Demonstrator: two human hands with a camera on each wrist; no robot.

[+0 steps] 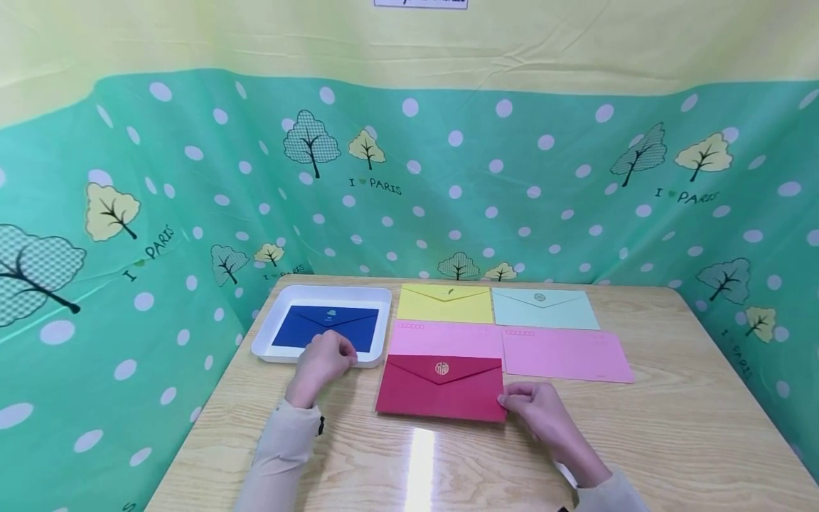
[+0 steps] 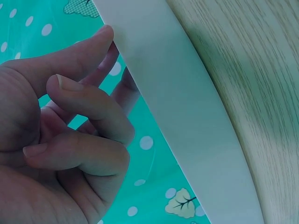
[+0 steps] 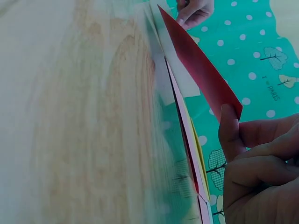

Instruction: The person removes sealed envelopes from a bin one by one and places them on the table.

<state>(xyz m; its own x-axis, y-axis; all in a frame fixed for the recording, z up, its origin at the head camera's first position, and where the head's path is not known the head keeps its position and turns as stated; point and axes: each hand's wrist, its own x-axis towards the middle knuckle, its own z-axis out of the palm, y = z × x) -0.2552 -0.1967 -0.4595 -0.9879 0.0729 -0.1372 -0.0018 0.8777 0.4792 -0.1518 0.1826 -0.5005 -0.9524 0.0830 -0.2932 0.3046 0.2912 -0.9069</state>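
My right hand (image 1: 537, 409) pinches the near right corner of a red envelope (image 1: 441, 387) with a gold emblem. In the right wrist view that red envelope (image 3: 205, 70) is raised above the table. My left hand (image 1: 326, 359) hovers over the near rim of a white tray (image 1: 271, 313), fingers bent, with nothing visible in its grasp. Inside the tray lies a dark blue envelope (image 1: 348, 323), partly hidden by that hand. The left wrist view has the left thumb and fingertips right by the rim; some fingers go out of sight behind the tray wall (image 2: 159, 102).
Behind the red envelope lie a yellow envelope (image 1: 425, 307), a pale green envelope (image 1: 544, 318) and two pink envelopes (image 1: 563, 352), one partly covered by the red one. Beneath the raised envelope, the right wrist view shows another dark red edge (image 3: 180, 121). A dotted green curtain (image 1: 461, 192) borders the table.
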